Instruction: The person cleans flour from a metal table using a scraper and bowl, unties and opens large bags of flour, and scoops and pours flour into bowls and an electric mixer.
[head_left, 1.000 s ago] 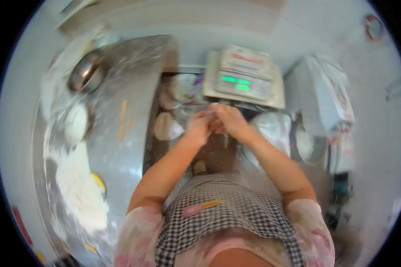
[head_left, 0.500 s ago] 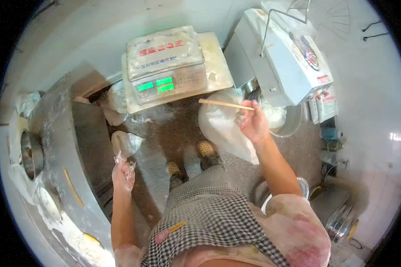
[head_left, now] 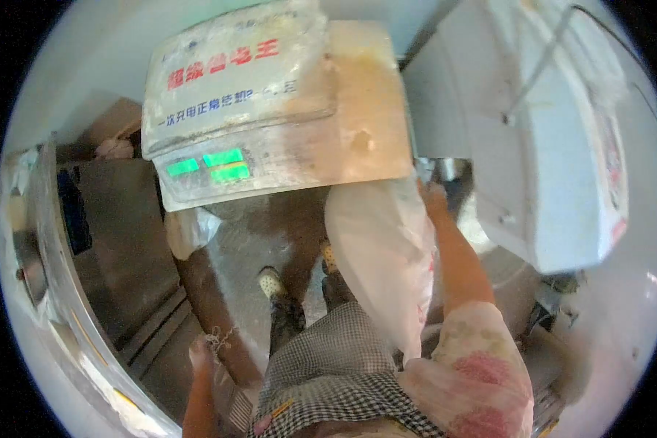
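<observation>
My right hand (head_left: 433, 197) is at the upper right edge of a large white sack (head_left: 376, 252), beside the mixing machine. Its fingers are partly hidden, so what they grip does not show. The sack stands in front of the digital scale (head_left: 241, 87), which has lit green displays. Low on the left, my left hand (head_left: 201, 358) is closed and blurred, with thin whitish strands or crumpled film at its fingers. A small pale bag (head_left: 191, 232) lies on the floor beyond it.
A white mixing machine (head_left: 540, 139) stands at the right. On the left runs a metal-sided counter (head_left: 73, 306) with white powder and a metal bowl (head_left: 29, 266). My shoe (head_left: 271, 283) is on the powdery floor between the counter and the sack.
My view has come closer to the scale. My right hand has moved to the sack's upper edge, and its thin wooden stick no longer shows. My left hand is lower in view.
</observation>
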Available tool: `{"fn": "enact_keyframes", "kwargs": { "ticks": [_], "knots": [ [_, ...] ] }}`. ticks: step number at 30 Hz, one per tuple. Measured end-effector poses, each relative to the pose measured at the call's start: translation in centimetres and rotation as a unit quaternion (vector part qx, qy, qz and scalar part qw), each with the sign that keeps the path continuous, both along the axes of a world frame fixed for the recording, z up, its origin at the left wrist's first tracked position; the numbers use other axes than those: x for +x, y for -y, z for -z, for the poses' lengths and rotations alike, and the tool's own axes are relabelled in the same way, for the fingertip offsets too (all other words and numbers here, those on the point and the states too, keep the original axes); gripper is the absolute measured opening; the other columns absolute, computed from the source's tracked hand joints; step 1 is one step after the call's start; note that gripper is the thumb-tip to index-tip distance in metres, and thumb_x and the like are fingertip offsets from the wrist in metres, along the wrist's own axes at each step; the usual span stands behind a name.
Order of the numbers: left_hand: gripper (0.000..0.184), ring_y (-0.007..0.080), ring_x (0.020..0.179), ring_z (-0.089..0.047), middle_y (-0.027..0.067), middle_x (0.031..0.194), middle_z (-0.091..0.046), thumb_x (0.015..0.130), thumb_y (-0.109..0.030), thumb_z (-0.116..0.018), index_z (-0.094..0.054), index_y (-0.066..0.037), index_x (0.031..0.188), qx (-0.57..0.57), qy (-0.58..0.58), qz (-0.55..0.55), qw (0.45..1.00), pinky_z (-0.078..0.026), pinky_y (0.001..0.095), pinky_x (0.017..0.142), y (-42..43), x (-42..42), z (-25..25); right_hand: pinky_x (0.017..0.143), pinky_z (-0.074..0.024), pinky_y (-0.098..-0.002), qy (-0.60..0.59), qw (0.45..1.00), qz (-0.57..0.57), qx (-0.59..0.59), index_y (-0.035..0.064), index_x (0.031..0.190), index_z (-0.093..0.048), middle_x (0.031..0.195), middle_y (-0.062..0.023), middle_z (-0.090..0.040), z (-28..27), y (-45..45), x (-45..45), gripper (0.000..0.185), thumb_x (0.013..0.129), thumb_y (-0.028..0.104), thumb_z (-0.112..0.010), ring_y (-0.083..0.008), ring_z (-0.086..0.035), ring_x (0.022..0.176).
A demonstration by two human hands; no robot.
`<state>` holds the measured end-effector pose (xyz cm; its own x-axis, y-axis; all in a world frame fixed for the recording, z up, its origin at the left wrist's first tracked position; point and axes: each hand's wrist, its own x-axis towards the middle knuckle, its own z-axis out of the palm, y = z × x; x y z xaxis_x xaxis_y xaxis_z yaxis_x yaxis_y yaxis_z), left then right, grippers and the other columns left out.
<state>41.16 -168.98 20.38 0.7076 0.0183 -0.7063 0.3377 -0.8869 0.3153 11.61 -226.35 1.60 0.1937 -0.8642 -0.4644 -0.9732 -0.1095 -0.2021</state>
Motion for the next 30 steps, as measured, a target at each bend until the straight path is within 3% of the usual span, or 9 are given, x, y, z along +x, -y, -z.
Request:
{"fn": "enact_keyframes", "kwargs": {
  "ticks": [2, 3, 7, 9, 12, 13, 18, 23, 30],
  "knots": [
    [0.027, 0.0163, 0.066, -0.049, 0.0071, 0.075, -0.055, 0.083, -0.026, -0.049, -0.055, 0.0, 0.086, -0.087, -0.015, -0.033, 0.996, -0.041, 0.0311, 0.061, -2.8, -1.1, 4.0, 0.081, -0.0418, -0.0399, -0.002, 1.0, -0.005, 0.01, -0.0006, 0.097, -0.057, 0.093, -0.022, -0.058, 3.9, 1.4, 0.8, 0.034, 0.076, 0.025, -0.049, -0.0364, -0.053, 0.09],
    [0.027, 0.0167, 0.067, -0.05, 0.0079, 0.078, -0.056, 0.083, -0.026, -0.05, -0.055, -0.001, 0.089, -0.114, -0.071, -0.191, 0.972, -0.041, 0.0313, 0.062, -2.4, 0.5, 4.7, 0.082, -0.0416, -0.0398, 0.029, 1.0, -0.003, 0.001, -0.0009, 0.098, -0.056, 0.095, -0.0219, -0.057, 4.2, 1.5, 0.7, 0.035, 0.077, 0.026, -0.049, -0.0358, -0.053, 0.091],
    [0.044, 0.0154, 0.082, -0.05, 0.0073, 0.093, -0.053, 0.079, -0.031, -0.057, -0.049, -0.001, 0.11, -0.119, -0.183, -0.219, 0.951, -0.043, 0.0293, 0.069, 1.3, 14.8, -7.0, 0.084, -0.0405, -0.0394, 0.157, 0.981, 0.096, 0.062, -0.002, 0.104, -0.053, 0.102, -0.0214, -0.055, -3.3, -8.0, 1.0, 0.038, 0.079, 0.026, -0.05, -0.0338, -0.052, 0.094],
    [0.014, 0.0142, 0.069, -0.051, 0.0045, 0.078, -0.053, 0.084, -0.018, -0.051, -0.051, -0.004, 0.087, -0.19, -0.14, -0.286, 0.929, -0.043, 0.0278, 0.063, 2.4, 17.7, -10.9, 0.085, -0.0399, -0.0391, 0.236, 0.947, 0.189, 0.113, -0.0025, 0.108, -0.052, 0.105, -0.0211, -0.054, -8.2, -12.0, 0.6, 0.04, 0.08, 0.026, -0.05, -0.0327, -0.052, 0.095],
    [0.005, 0.0131, 0.068, -0.053, 0.0038, 0.075, -0.055, 0.085, -0.009, -0.048, -0.049, -0.005, 0.087, -0.275, -0.153, -0.258, 0.913, -0.045, 0.0264, 0.064, 1.9, 20.9, -14.8, 0.093, -0.0329, -0.0355, 0.159, 0.985, 0.061, 0.038, -0.0038, 0.119, -0.042, 0.116, -0.0173, -0.049, -18.4, -14.8, 1.1, 0.046, 0.081, 0.02, -0.05, -0.0256, -0.045, 0.105],
    [0.005, 0.0126, 0.068, -0.053, 0.0039, 0.076, -0.056, 0.084, -0.009, -0.049, -0.049, -0.005, 0.087, -0.299, -0.135, -0.25, 0.911, -0.045, 0.0258, 0.064, 1.6, 22.1, -16.2, 0.097, -0.0273, -0.034, 0.161, 0.976, 0.146, 0.028, -0.0079, 0.122, -0.035, 0.123, -0.0185, -0.042, -20.3, -15.5, 0.9, 0.05, 0.082, 0.019, -0.045, -0.0288, -0.037, 0.115],
    [0.009, 0.011, 0.07, -0.054, 0.0035, 0.078, -0.057, 0.086, -0.012, -0.048, -0.051, -0.005, 0.091, -0.338, 0.069, -0.159, 0.925, -0.046, 0.0235, 0.062, -1.5, 29.6, -29.4, 0.083, -0.0384, -0.0332, 0.208, 0.967, 0.149, 0.011, 0.0022, 0.118, -0.043, 0.118, -0.0085, -0.046, -33.2, -17.7, 3.8, 0.037, 0.085, 0.018, -0.046, -0.0198, -0.044, 0.107],
    [0.017, 0.0111, 0.077, -0.056, 0.0033, 0.082, -0.057, 0.084, -0.018, -0.051, -0.052, -0.005, 0.095, -0.252, 0.218, -0.032, 0.942, -0.048, 0.0247, 0.061, -10.2, 37.0, -41.5, 0.071, -0.042, -0.024, 0.307, 0.946, 0.102, 0.04, -0.0005, 0.113, -0.047, 0.106, -0.0091, -0.053, -37.8, -19.4, 10.4, 0.029, 0.087, 0.011, -0.042, -0.0179, -0.052, 0.092],
    [0.021, 0.01, 0.074, -0.054, 0.0047, 0.081, -0.058, 0.083, -0.014, -0.051, -0.055, -0.001, 0.099, -0.163, 0.367, 0.052, 0.914, -0.047, 0.0229, 0.062, -22.6, 43.4, -49.6, 0.077, -0.044, -0.031, 0.292, 0.951, -0.066, 0.079, -0.0018, 0.111, -0.049, 0.105, -0.0111, -0.054, -44.4, -32.2, 30.0, 0.03, 0.085, 0.011, -0.044, -0.0201, -0.052, 0.093]
  ]
}}
